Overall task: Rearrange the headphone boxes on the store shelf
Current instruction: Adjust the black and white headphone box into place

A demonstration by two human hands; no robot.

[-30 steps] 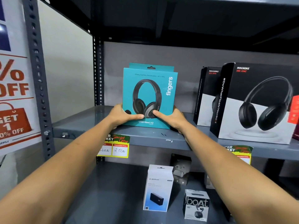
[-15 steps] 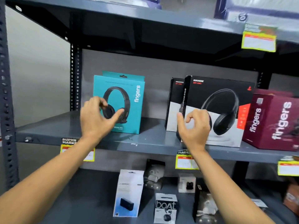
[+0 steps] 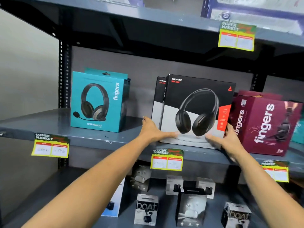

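Both grips, left hand (image 3: 152, 131) and right hand (image 3: 229, 140), clasp the black headphone box (image 3: 195, 111) standing between them.

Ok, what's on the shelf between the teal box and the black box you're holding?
Nothing: in the head view the shelf between the teal box and the black box is bare, apart from the left hand at the black box's corner.

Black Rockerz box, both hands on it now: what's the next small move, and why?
Probably slide the front Rockerz box a little left. The left hand and right hand grip its lower corners, its right edge crowds the maroon fingers box, and bare shelf lies open toward the teal fingers box. A second Rockerz box stands just behind.
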